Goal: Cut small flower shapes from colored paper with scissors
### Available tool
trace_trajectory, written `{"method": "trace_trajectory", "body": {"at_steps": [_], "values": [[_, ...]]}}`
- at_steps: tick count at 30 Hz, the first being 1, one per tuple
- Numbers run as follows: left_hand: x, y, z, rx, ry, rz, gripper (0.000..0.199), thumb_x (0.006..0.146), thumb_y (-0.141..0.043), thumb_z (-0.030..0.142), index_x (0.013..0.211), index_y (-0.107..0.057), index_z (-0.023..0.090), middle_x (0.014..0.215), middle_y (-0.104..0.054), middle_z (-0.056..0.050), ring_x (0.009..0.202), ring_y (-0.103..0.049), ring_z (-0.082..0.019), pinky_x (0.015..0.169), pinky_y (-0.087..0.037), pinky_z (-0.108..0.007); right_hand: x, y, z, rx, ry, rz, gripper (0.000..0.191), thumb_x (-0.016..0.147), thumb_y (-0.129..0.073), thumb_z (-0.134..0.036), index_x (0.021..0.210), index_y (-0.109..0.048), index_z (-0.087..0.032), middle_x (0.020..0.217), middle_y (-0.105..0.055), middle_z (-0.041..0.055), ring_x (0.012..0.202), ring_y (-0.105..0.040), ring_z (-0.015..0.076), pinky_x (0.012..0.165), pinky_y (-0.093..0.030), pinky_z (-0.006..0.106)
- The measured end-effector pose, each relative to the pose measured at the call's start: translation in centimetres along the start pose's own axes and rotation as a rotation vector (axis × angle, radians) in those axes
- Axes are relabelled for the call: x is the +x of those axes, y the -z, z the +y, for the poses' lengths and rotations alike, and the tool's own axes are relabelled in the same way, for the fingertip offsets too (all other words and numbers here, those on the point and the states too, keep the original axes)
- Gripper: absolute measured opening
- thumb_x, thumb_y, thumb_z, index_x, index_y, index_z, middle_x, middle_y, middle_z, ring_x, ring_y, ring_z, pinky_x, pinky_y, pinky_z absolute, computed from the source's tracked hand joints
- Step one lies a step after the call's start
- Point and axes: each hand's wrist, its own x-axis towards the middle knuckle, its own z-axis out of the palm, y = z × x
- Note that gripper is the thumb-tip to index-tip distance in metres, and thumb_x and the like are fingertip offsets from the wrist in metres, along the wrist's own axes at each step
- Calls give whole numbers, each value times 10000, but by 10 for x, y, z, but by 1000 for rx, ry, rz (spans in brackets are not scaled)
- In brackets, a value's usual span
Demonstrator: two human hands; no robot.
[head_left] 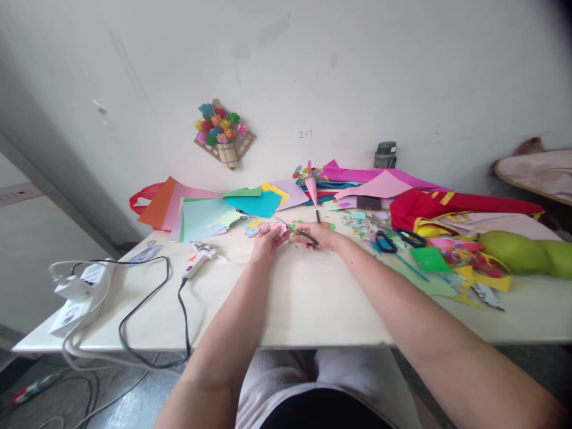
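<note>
Held paper (279,227) pink, scissors (311,241) black-handled. Tabletop (317,304) cream, glue gun (199,262) mostly white. Far right corner: red cloth (413,205), yellow stripes.

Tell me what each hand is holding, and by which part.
The right hand holds black-handled scissors by the handles. The left hand holds a small pink paper piece by its near side; the exact grip is too small to tell.

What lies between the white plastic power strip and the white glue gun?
In the head view, a looping black cord and a pale bluish coiled cable lie there on the cream tabletop.
</note>
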Motion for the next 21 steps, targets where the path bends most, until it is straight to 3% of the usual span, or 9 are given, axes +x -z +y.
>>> {"method": "trace_trajectory", "body": {"at_steps": [21], "values": [[-1, -2, 2, 6, 49, -5, 170, 621, -724, 210, 699, -599, 125, 669, -663, -50, 713, -680, -210, 786, -536, -364, 6, 3, 10, 25, 29, -33, 225, 718, -685, -286, 818, -537, -149, 444, -457, -80, 326, -392, 40, 288, -310, 136]]}}
